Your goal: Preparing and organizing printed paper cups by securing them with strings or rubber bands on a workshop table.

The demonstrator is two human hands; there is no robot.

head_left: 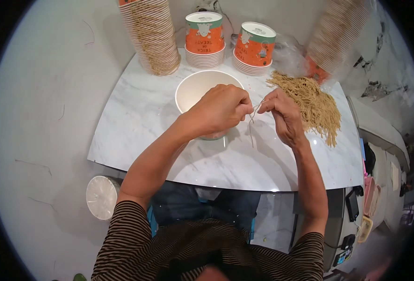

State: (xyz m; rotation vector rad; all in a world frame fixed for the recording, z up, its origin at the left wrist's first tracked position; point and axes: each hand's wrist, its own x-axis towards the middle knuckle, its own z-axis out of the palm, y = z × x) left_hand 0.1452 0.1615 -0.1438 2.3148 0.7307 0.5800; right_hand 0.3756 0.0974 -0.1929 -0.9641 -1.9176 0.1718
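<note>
Your surface (134, 133) has open room toward its front-left corner and front edge; the pile (315, 104) crowds the right edge, the tub (190, 89) sits mid-surface. Your left hand (223, 108) and right hand (286, 116) appear to pinch the cord (252, 133), each grip closed, right of the tub. You're seemingly twisting or separating it; next likely needs steady tension.

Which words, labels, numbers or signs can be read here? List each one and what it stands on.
Left inverted stack of orange-and-green paper tubs: large upside-down lettering on the orange band; legible, but I won't copy it.
Right inverted stack of orange-and-green paper tubs: marks on the white base, too small to read.
White-lined paper tub by the hands: outside mostly hidden; no text readable.
</note>
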